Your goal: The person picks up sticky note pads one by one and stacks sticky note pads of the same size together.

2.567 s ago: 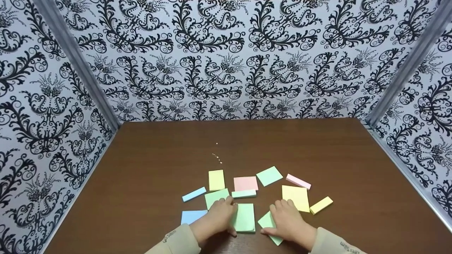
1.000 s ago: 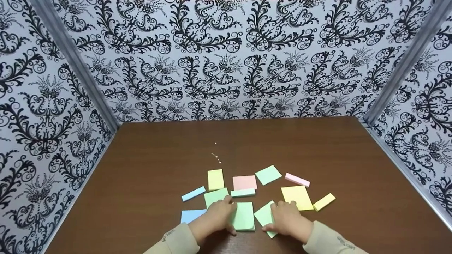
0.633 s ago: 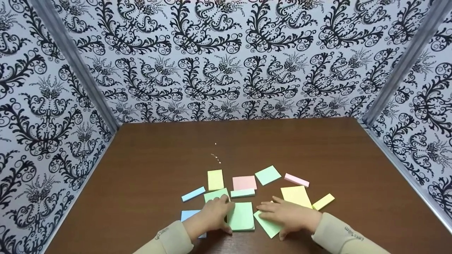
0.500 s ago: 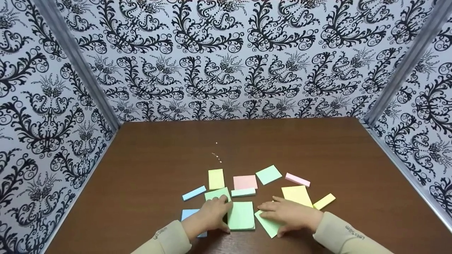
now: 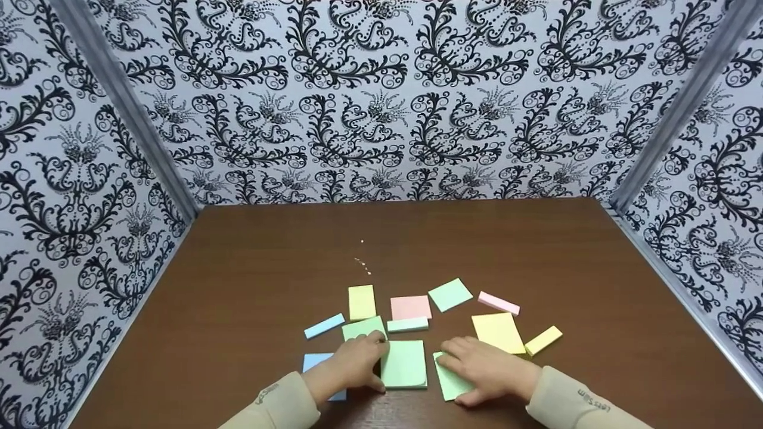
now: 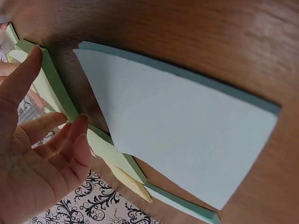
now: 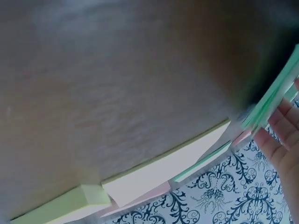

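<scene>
Near the table's front lies a square green sticky note pad (image 5: pixel 405 364). My left hand (image 5: pixel 356 362) rests at its left edge, with thumb and index fingertips at the near and far corners; the left wrist view shows these fingers loosely bent. A second green sticky note pad (image 5: pixel 449 382) lies to the right, a small gap away. My right hand (image 5: pixel 492 366) grips it between thumb at the near edge and fingers over the far part, covering its right side. Partly under my left forearm lies a blue sticky note pad (image 6: pixel 177 112).
Farther back lie another green pad (image 5: pixel 365 328), a pale green strip (image 5: pixel 408 325), a pink pad (image 5: pixel 410 307), a yellow pad (image 5: pixel 362 302) and a mint pad (image 5: pixel 450 294). A large yellow pad (image 5: pixel 498 332) and a yellow strip (image 5: pixel 543 340) lie right. Patterned walls enclose the brown table (image 5: pixel 268 250).
The right green pad has turned from slanted to nearly square with the centre pad, under my right hand. My left hand has loosened and shifted slightly left.
</scene>
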A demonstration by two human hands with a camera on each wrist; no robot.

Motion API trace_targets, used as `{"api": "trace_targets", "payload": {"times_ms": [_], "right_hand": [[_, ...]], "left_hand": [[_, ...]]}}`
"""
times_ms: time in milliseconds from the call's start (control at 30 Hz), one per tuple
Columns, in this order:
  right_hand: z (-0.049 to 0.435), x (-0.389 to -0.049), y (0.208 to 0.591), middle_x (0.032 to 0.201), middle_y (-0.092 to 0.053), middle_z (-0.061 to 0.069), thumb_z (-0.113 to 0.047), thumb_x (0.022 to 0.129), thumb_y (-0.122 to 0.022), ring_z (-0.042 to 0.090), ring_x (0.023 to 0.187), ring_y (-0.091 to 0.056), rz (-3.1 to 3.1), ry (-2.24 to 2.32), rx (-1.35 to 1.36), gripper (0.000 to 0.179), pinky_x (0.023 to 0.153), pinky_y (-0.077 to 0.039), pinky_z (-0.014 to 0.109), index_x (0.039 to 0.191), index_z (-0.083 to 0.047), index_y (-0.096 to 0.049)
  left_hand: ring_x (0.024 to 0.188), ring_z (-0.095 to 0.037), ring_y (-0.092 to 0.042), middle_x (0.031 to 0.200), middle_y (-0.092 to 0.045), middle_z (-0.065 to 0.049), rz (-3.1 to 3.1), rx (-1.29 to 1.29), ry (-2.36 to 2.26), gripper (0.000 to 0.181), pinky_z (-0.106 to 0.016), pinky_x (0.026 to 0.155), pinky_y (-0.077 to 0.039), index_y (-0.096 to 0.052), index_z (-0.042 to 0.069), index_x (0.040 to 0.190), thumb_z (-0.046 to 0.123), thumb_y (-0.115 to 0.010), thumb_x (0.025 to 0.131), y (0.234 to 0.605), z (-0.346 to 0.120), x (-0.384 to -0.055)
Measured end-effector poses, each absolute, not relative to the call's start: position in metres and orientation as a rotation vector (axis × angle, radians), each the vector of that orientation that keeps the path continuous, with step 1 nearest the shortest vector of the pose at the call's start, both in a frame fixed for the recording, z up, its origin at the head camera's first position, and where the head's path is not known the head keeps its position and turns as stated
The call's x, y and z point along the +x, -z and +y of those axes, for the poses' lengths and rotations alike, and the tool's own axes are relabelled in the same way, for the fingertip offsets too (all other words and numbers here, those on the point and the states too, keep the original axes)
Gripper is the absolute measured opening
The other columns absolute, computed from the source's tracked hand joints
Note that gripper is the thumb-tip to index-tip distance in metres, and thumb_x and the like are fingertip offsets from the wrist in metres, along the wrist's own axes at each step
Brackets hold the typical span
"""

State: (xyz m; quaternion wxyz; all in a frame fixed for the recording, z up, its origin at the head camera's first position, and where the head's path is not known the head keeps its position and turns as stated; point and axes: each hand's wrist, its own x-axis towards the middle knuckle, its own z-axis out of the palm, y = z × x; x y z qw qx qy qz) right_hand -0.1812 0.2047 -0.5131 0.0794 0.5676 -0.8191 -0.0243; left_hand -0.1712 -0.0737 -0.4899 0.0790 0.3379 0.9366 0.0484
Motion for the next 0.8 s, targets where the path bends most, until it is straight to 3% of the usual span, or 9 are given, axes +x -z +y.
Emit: {"api": "trace_targets", "payload": {"times_ms": [200,467,567,800], "right_hand": [[0.201,-0.18,0.511,0.116,-0.049,0.011,-0.053,0.078,-0.059,0.021,0.103,-0.048,-2.614,0.008,1.64,0.066,0.087,-0.044,0.034,0.119,-0.003,-0.049],[0.188,-0.183,0.498,0.111,-0.051,0.011,-0.048,0.072,-0.066,0.022,0.101,-0.049,-2.604,-0.124,1.528,0.067,0.087,-0.044,0.033,0.115,0.001,-0.05],[0.177,-0.185,0.492,0.112,-0.052,0.014,-0.047,0.073,-0.065,0.025,0.103,-0.049,-2.593,-0.18,1.493,0.065,0.088,-0.044,0.033,0.114,0.002,-0.051],[0.145,-0.191,0.488,0.111,-0.052,0.014,-0.047,0.075,-0.066,0.025,0.104,-0.05,-2.599,-0.218,1.428,0.064,0.091,-0.043,0.032,0.112,0.003,-0.053]], "left_hand": [[0.084,-0.02,-0.054,0.113,-0.054,-0.005,2.83,1.046,-0.096,0.065,-0.032,0.069,-0.046,-0.06,0.007,0.111,0.047,-0.078,0.063,0.491,-0.076,-0.172],[0.09,-0.022,-0.054,0.119,-0.054,-0.006,2.828,0.991,-0.221,0.073,-0.035,0.077,-0.046,-0.054,0.008,0.121,0.047,-0.078,0.064,0.498,-0.08,-0.173],[0.097,-0.024,-0.055,0.123,-0.055,-0.007,2.822,0.941,-0.302,0.082,-0.037,0.083,-0.045,-0.048,0.007,0.129,0.045,-0.079,0.063,0.5,-0.081,-0.174],[0.084,-0.024,-0.054,0.108,-0.065,-0.009,2.887,0.82,-0.334,0.107,-0.036,0.078,-0.045,-0.033,0.004,0.139,0.049,-0.082,0.055,0.501,-0.08,-0.172]]}}
